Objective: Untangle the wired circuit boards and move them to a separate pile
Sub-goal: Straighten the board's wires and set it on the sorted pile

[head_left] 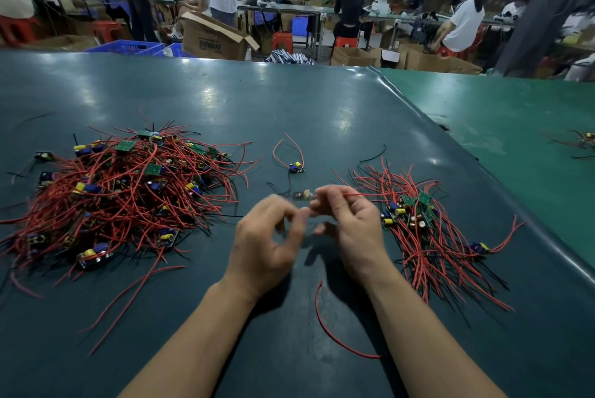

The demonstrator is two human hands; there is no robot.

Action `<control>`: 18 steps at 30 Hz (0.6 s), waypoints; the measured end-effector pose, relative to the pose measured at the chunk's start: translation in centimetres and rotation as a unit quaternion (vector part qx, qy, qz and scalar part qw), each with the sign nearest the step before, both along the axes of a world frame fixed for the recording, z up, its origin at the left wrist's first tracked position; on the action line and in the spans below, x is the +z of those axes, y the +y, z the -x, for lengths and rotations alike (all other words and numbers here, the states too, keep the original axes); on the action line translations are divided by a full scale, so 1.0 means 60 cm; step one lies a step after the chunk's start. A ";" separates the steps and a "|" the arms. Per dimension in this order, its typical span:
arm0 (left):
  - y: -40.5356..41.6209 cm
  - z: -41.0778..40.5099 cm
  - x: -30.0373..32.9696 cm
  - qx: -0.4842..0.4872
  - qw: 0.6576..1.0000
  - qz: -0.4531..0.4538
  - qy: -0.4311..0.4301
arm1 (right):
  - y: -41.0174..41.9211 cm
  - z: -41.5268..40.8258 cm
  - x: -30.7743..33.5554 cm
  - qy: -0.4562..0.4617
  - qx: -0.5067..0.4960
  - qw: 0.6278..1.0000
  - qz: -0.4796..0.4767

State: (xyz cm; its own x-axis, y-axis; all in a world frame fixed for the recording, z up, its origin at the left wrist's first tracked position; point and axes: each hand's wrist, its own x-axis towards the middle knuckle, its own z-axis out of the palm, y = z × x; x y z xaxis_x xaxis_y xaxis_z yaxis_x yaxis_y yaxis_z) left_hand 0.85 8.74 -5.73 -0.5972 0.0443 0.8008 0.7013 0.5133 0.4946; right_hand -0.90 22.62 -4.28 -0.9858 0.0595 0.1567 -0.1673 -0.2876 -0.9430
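Observation:
A big tangled heap of small circuit boards with red and black wires lies on the left of the dark green table. A smaller, tidier pile of wired boards lies on the right. Between them, my right hand pinches the red wire of a small blurred board that hangs just above the table. My left hand is beside it, fingers curled, thumb and forefinger close to the same board; its grip is blurred. One single board with looped red wires lies just beyond my hands.
A loose red wire lies between my forearms. A lighter green table adjoins on the right, with another small bundle. Beyond the far edge stand cardboard boxes, blue crates, red stools and several people at benches.

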 end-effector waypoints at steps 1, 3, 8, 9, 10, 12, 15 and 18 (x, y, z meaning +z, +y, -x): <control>-0.004 0.002 -0.002 0.011 0.999 -0.006 -0.044 | 0.003 0.002 0.003 -0.016 0.005 0.998 0.061; -0.007 0.004 -0.004 0.004 0.989 -0.001 -0.151 | 0.010 0.004 0.007 -0.048 0.025 0.985 0.166; -0.008 0.011 -0.005 -0.050 0.959 -0.041 -0.276 | 0.022 -0.003 0.011 -0.094 0.068 0.977 0.178; -0.008 0.010 -0.003 -0.074 0.958 -0.067 -0.269 | 0.019 -0.004 0.010 -0.099 0.069 0.982 0.147; -0.009 0.009 -0.001 -0.091 0.958 -0.085 -0.259 | 0.014 -0.004 0.008 -0.103 0.074 0.984 0.123; -0.008 0.008 0.002 -0.100 0.959 -0.111 -0.240 | 0.004 -0.005 0.006 -0.104 0.077 0.988 0.084; -0.008 0.012 0.004 -0.088 0.953 -0.155 -0.245 | -0.001 -0.004 0.002 -0.108 0.084 0.988 0.068; -0.011 0.012 0.006 -0.079 0.950 -0.169 -0.251 | 0.002 -0.006 0.001 -0.096 0.099 0.990 0.029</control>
State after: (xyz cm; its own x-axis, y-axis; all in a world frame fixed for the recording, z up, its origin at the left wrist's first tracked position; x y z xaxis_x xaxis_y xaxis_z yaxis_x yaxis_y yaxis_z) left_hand 0.10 8.10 -5.37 -0.9151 -0.0437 0.4008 0.3881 0.1741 0.9050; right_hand -0.54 22.74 -4.23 -0.9904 -0.1341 -0.0326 0.0783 -0.3509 -0.9331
